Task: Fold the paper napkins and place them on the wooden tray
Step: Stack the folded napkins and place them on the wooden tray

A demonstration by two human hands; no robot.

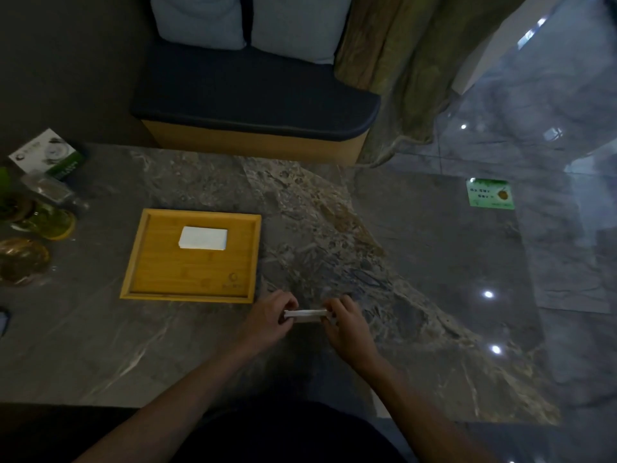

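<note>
Two bare hands met over the dark marble table (187, 345), just off the near right corner of the one wooden tray (157, 282). The left hand (272, 317) pinched the left end of a folded white napkin (305, 314) and the right hand (347, 320) pinched its right end, so both were clamped on the same piece; it showed as a thin edge-on strip between the fingers, and whether it was touching the table could not be told.

On the tray lay a white stack of folded napkins (203, 238), set toward the far middle and apart from the tray's walls. How many sheets made up the stack could not be counted. That made two lots of napkin in all: one in the hands, one on the tray.

At the left edge of the table stood a cluster of things: one white and green packet (46, 153), and below it several glassy, yellow-green items (43, 222), too dim to number. Beyond the table sat one bench with a dark cushion (253, 95) and two pale pillows (200, 18).
</note>
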